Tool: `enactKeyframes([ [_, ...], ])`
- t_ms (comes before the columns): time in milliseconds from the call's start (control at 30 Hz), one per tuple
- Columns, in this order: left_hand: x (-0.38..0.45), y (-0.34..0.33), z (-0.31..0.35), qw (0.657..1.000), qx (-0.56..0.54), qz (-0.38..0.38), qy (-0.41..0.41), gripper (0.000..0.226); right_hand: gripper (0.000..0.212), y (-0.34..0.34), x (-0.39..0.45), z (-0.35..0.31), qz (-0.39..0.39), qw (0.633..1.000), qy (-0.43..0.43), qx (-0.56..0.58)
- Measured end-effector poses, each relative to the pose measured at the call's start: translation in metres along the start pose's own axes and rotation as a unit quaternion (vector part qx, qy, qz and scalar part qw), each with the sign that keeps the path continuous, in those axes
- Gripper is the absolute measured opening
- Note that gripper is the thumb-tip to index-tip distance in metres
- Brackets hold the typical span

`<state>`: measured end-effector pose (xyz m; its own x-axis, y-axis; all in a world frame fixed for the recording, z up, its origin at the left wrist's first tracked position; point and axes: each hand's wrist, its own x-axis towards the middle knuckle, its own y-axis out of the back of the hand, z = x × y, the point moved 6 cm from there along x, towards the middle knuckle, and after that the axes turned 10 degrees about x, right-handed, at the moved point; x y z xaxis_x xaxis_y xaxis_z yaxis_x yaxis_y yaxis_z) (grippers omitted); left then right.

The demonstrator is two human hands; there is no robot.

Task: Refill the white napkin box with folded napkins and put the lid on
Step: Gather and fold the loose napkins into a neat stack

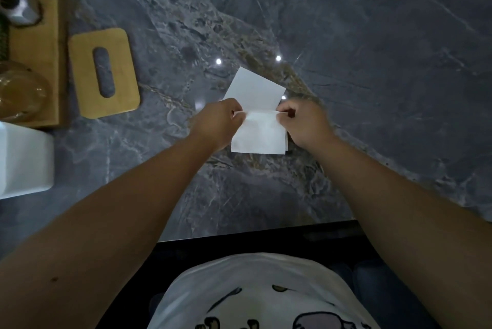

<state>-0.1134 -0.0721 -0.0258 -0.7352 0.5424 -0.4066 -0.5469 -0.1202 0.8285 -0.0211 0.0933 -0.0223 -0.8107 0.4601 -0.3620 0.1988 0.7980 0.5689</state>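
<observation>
A white napkin (259, 131) lies on the dark marble table (346, 62), with its far part (254, 89) folded up and away from me. My left hand (217, 121) pinches the fold line at its left end. My right hand (303, 122) pinches the same fold at the right end. A second layer edge shows at the napkin's right side. The white napkin box (24, 161) stands at the left edge, partly out of frame. Its wooden lid (103, 73), with an oval slot, lies flat on the table beyond the box.
A wooden tray (40, 57) at the far left holds a white cup-like object (20, 9) and a rounded glass piece (21, 92). The table's near edge runs just before my torso. Ceiling lights glint off the marble.
</observation>
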Motion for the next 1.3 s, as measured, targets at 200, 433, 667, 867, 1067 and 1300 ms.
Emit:
enactKeyframes([
  [200,0.002,-0.003,0.000,0.999,0.041,0.013,-0.009,0.028,0.016,-0.003,0.004,-0.001,-0.009,0.998,0.018,-0.051],
  [433,0.001,-0.007,0.001,0.995,0.088,0.027,-0.028,0.034,0.037,-0.008,0.002,0.001,-0.019,0.989,0.020,-0.145],
  [667,-0.001,-0.006,0.006,0.994,0.087,0.038,-0.049,0.025,0.016,-0.007,-0.001,-0.003,-0.029,0.989,0.029,-0.140],
  [867,-0.006,-0.003,0.001,0.998,0.023,0.035,-0.057,0.018,0.013,-0.004,-0.004,-0.003,-0.038,0.996,0.037,-0.069],
  [1067,-0.011,0.010,-0.001,0.994,-0.088,0.025,-0.054,0.020,0.033,0.002,-0.008,0.001,-0.055,0.998,-0.003,0.034],
  [1300,0.019,0.045,0.002,0.987,-0.149,0.027,-0.058,0.010,0.008,0.006,0.004,-0.006,-0.018,0.982,-0.053,0.178],
])
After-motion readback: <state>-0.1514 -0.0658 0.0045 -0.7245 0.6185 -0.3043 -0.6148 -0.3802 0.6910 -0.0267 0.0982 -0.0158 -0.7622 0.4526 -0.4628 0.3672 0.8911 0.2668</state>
